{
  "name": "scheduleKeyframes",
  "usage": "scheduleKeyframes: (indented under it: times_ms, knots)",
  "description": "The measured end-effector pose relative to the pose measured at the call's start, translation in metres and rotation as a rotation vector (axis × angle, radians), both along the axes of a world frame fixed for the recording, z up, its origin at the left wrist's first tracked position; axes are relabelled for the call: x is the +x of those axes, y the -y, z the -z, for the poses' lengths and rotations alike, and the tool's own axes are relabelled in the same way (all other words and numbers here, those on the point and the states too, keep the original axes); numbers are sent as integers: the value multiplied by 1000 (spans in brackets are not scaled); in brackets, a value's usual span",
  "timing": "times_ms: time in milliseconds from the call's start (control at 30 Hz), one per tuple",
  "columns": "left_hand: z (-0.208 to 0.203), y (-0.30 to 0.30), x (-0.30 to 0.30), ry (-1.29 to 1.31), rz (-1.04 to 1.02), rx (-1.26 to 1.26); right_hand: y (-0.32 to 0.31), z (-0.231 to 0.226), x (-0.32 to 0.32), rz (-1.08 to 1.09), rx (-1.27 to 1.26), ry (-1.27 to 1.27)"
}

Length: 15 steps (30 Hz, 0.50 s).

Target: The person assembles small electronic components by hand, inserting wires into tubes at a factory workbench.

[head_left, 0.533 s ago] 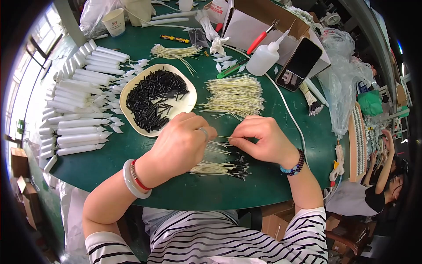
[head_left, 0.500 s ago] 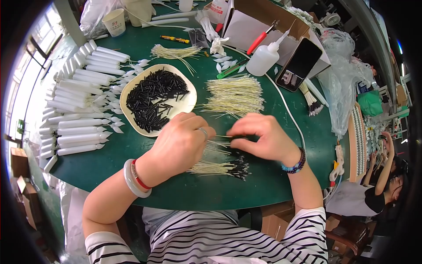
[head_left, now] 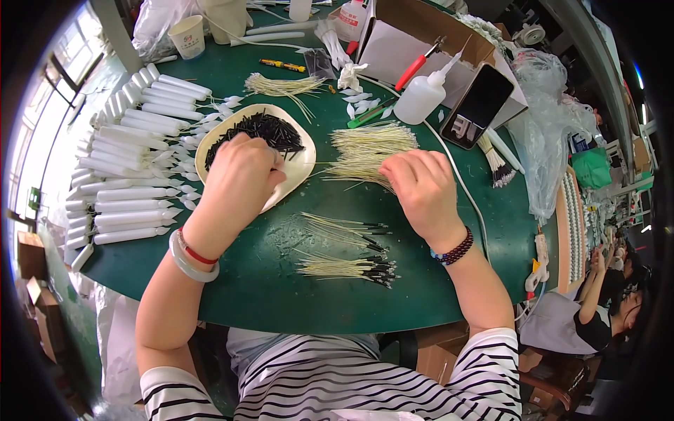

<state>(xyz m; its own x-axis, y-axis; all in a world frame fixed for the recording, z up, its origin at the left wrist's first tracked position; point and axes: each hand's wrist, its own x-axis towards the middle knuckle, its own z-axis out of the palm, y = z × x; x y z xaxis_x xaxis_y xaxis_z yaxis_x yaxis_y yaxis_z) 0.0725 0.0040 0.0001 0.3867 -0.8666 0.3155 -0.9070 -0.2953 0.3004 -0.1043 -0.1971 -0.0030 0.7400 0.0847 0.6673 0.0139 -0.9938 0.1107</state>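
Note:
My left hand [head_left: 242, 168] is over the cream tray [head_left: 303, 170], its fingers curled together above the short black tubes [head_left: 263, 128]; anything in them is hidden. My right hand [head_left: 421, 186] touches the right end of a large bundle of pale yellow wires [head_left: 365, 151], fingertips pressed together. Whether a wire is between them cannot be seen. Nearer me, on the green table [head_left: 302, 309], lie a small group of wires [head_left: 340, 230] with black tubes near their right ends and a thicker pile of such black-tipped wires [head_left: 344, 267].
Rows of white candle-shaped sticks [head_left: 133, 193] cover the left side. Beyond the wires stand a white squeeze bottle [head_left: 420, 98], a phone [head_left: 479, 105] and an open carton [head_left: 407, 42]. A white cable [head_left: 460, 165] runs down the right. Another person [head_left: 597, 309] sits at far right.
My hands have moved apart, away from the front wire groups. The left went up and left over the tray; the right moved up to the large bundle. The small front group is now uncovered.

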Motion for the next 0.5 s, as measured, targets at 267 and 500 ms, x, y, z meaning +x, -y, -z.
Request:
scheduleKeyframes:
  times_ms: [267,500]
  knots:
    - [7,6,-2,94,-5,-11,-1,9,-3,-83,427,-202]
    - [0,7,-8,-34,-56,-78,4,1,-16,79,589,-197]
